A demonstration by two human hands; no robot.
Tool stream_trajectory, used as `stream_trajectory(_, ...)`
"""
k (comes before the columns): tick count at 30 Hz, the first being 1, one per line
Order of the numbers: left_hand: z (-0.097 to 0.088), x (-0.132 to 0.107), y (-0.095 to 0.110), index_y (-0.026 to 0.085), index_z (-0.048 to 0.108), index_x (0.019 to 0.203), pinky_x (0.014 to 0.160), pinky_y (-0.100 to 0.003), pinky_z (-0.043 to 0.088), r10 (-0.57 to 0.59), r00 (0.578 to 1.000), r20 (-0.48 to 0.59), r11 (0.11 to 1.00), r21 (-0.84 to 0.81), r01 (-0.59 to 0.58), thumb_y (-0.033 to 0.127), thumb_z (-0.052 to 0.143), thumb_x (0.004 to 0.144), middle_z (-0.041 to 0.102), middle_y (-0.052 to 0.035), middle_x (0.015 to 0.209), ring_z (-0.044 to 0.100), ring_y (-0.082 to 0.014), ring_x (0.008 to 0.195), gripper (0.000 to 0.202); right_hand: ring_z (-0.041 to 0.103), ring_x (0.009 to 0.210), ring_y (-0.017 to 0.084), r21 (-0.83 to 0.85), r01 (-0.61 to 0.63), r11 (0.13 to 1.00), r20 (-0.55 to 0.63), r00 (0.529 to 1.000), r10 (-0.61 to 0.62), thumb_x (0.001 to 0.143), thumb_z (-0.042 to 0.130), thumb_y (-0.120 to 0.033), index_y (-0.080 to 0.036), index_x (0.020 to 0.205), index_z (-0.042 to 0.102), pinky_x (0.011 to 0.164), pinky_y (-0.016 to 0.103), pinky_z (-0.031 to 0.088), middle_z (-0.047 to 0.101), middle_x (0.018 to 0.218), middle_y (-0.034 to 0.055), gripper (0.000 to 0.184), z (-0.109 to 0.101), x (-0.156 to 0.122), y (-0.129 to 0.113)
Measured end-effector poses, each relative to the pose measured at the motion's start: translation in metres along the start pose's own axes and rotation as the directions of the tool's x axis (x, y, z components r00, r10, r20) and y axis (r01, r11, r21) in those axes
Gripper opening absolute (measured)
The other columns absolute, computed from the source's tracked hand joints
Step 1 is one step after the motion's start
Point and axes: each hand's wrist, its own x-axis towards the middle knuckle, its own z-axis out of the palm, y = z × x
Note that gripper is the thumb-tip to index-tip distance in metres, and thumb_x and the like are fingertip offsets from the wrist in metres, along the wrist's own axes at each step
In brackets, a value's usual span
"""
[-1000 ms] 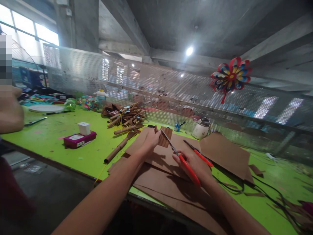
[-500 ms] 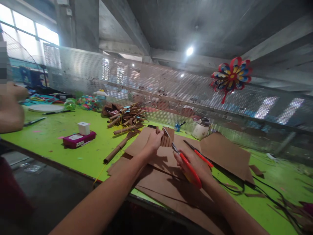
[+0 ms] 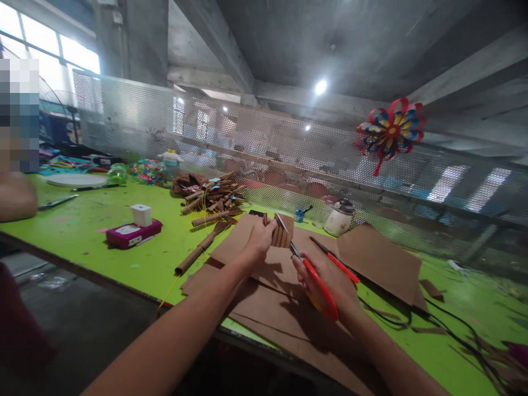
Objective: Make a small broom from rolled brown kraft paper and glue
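Note:
My left hand [image 3: 263, 236] is closed on a small piece of brown paper [image 3: 284, 234] that is cut into strips along one side. Red-handled scissors [image 3: 319, 289] are in my right hand [image 3: 325, 275], their blades parted at the strips. Below both hands lie large sheets of brown paper [image 3: 284, 319] at the table's front edge. A second tool with a red grip and a dark shaft [image 3: 343, 267] rests just beyond my right hand.
Rolled brown paper pieces [image 3: 214, 192] with yellow string are heaped behind on the green table [image 3: 82, 231]. A purple box [image 3: 134, 234] stands left, a white pot [image 3: 339, 217] at the back. Black cables [image 3: 457, 333] run on the right. Another person's arm [image 3: 16, 195] is at the far left.
The scissors and my right hand have shifted very slightly. My left hand keeps its hold on the brown paper. The person at the far left has moved a little.

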Motion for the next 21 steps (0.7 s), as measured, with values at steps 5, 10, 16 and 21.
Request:
stream_trajectory(5, 0.001, -0.004, 0.004, 0.018, 0.045, 0.064, 0.054, -0.022, 0.035, 0.043, 0.998, -0.045, 0.999, 0.013, -0.042, 0.031, 0.054, 0.069, 0.045, 0.0045, 0.055, 0.043, -0.0104, 0.053, 0.018, 0.051, 0.053, 0.013, -0.037, 0.000, 0.999, -0.009, 1.000, 0.000, 0.082, 0.034, -0.038, -0.020, 0.073, 0.052, 0.047, 0.023, 0.037, 0.059, 0.063, 0.0012, 0.027, -0.001, -0.001, -0.006)
stream_trajectory(10, 0.002, -0.008, 0.010, 0.017, 0.048, 0.062, 0.051, -0.022, 0.035, -0.043, 0.998, -0.049, 0.998, -0.047, 0.041, 0.033, 0.058, 0.065, 0.047, 0.0036, 0.051, 0.046, -0.0123, 0.052, 0.019, 0.051, 0.050, 0.014, -0.018, -0.014, 1.000, 0.006, 1.000, 0.014, 0.082, 0.033, -0.036, -0.020, 0.075, 0.052, 0.047, 0.024, 0.037, 0.058, 0.060, 0.0006, 0.026, 0.002, 0.001, 0.001)
stream_trajectory(16, 0.002, -0.005, 0.005, 0.017, 0.049, 0.064, 0.051, -0.023, 0.036, -0.067, 0.997, -0.040, 0.996, -0.069, 0.064, 0.034, 0.059, 0.063, 0.049, 0.0025, 0.052, 0.048, -0.0136, 0.053, 0.020, 0.053, 0.054, 0.014, -0.032, 0.006, 0.999, -0.009, 1.000, -0.007, 0.082, 0.032, -0.037, -0.021, 0.077, 0.053, 0.048, 0.024, 0.037, 0.059, 0.063, 0.0000, 0.028, 0.004, 0.001, 0.005)
stream_trajectory(21, 0.003, -0.004, 0.003, 0.018, 0.044, 0.061, 0.052, -0.022, 0.034, -0.025, 1.000, -0.015, 0.998, -0.058, 0.024, 0.032, 0.056, 0.064, 0.044, 0.0044, 0.053, 0.044, -0.0114, 0.052, 0.018, 0.053, 0.054, 0.013, -0.045, -0.039, 0.998, 0.002, 0.999, 0.039, 0.080, 0.035, -0.038, -0.019, 0.078, 0.054, 0.047, 0.023, 0.035, 0.060, 0.064, 0.0002, 0.028, -0.001, -0.001, -0.005)
